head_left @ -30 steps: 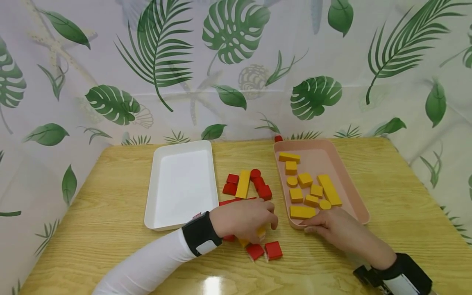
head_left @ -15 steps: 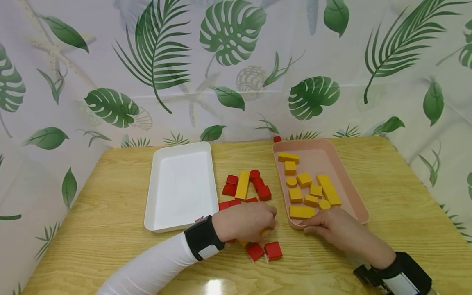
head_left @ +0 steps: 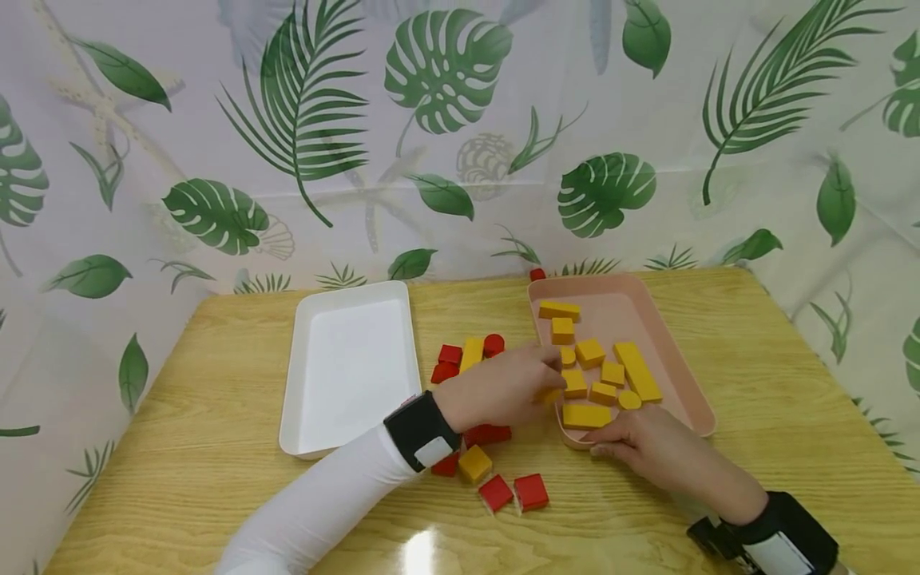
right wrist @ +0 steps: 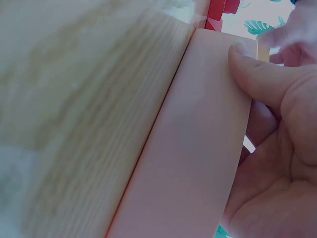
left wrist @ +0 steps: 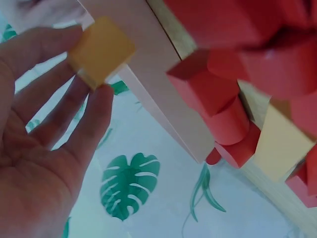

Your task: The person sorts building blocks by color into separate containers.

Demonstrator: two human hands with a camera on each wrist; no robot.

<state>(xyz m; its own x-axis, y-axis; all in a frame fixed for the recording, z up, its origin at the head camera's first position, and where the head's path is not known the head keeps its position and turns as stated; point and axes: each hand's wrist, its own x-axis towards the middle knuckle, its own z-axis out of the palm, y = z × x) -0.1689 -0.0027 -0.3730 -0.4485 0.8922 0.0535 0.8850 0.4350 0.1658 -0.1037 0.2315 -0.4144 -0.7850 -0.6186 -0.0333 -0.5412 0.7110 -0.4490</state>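
My left hand (head_left: 503, 387) pinches a yellow cube-shaped block (left wrist: 103, 52) between thumb and fingertips. It is at the left wall of the pink tray (head_left: 611, 311), with the block close to that rim. My right hand (head_left: 654, 447) grips the tray's near edge, its thumb against the outer wall (right wrist: 198, 114) in the right wrist view. Inside the tray lie several yellow blocks, among them a long one (head_left: 636, 372), a cylinder (head_left: 628, 400) and a rectangular one (head_left: 585, 417) by the right fingertips. Under the left forearm and hand, part of the block pile is hidden.
A white tray (head_left: 352, 359) stands at the left. Between the trays are several red blocks (head_left: 488, 434), a yellow cube (head_left: 475, 464) and a long yellow block (head_left: 471, 354). Two red cubes (head_left: 531, 492) lie nearest me. One small red block (head_left: 537, 275) sits behind the pink tray.
The left hand reached into the pile, took hold of a yellow block and carried it up and right to the pink tray's edge. The right hand keeps its grip on the tray.
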